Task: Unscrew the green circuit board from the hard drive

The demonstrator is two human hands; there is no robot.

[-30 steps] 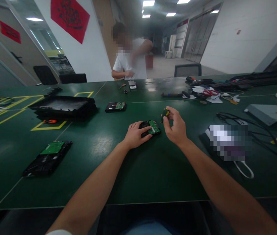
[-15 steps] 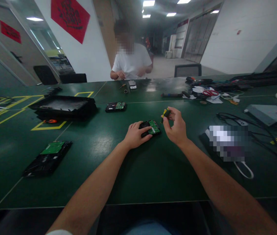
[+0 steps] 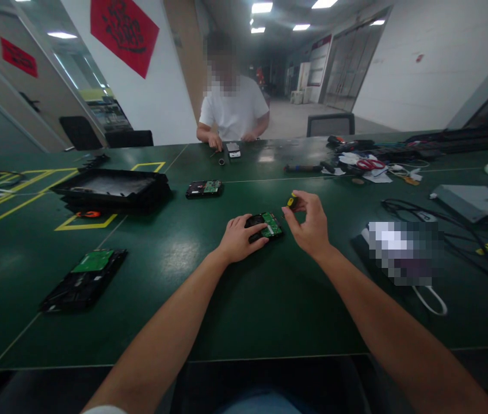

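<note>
Under my left hand [image 3: 241,237] lies a hard drive [image 3: 272,224], its green circuit board facing up. The fingers lie across its top and sides, gripping it against the table, and cover its left part. Just right of the drive and a little above the table, my right hand [image 3: 311,221] pinches a short black-and-yellow screwdriver [image 3: 292,200] between thumb and fingers. Its tip is too small to make out. Another hard drive [image 3: 204,188] lies farther back, and a larger black drive with a green board [image 3: 85,279] rests at the left.
Stacked black trays [image 3: 112,190] stand at the left behind an orange-handled tool [image 3: 88,214]. On the right are a blurred-out white object [image 3: 399,253], black cables [image 3: 472,236] and a grey metal box [image 3: 479,202]. A person in a white shirt [image 3: 233,109] works across the table.
The screwdriver has turned in my right fingers, so its yellow part faces differently. My left hand and the hard drive have stayed put. The person opposite has lowered a hand to the table.
</note>
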